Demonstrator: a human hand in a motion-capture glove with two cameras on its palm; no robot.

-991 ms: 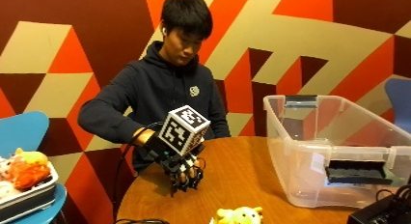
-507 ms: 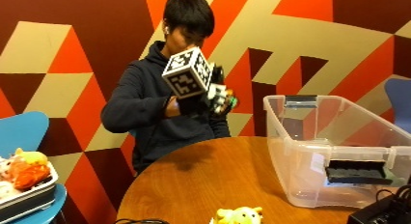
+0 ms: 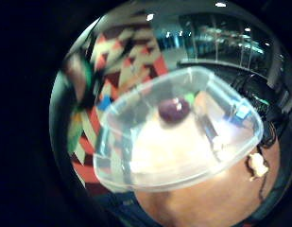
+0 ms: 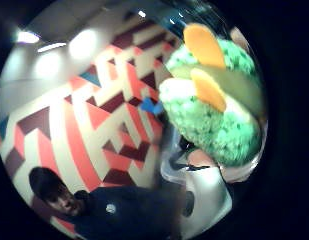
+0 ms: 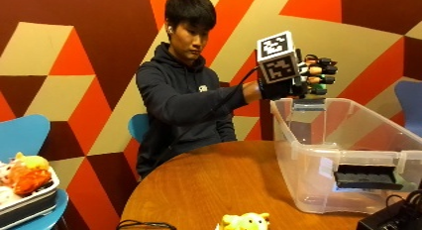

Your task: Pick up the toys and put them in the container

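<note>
My gloved right hand (image 5: 304, 74) is raised over the near end of the clear plastic container (image 5: 316, 149), fingers curled round a green plush toy (image 5: 318, 84). In the thumb side palm view the toy (image 4: 214, 107) is fuzzy green with orange parts and lies close to the palm. The little finger side palm view looks down into the container (image 3: 150, 182), where a dark purple round thing (image 3: 174, 109) appears on the floor. A yellow-green plush toy (image 5: 245, 221) sits at the round wooden table's (image 5: 217, 185) front edge, and it shows beside the container as a small toy (image 3: 256, 165).
On a blue chair at the left stands a tray (image 5: 29, 202) with orange plush toys (image 5: 26, 173). A black latch (image 5: 366, 176) is on the container's side. A black device (image 5: 395, 217) and cables lie at the table's front right.
The hand rose from low over the table with the green toy, then swung right and now holds it above the container's end.
</note>
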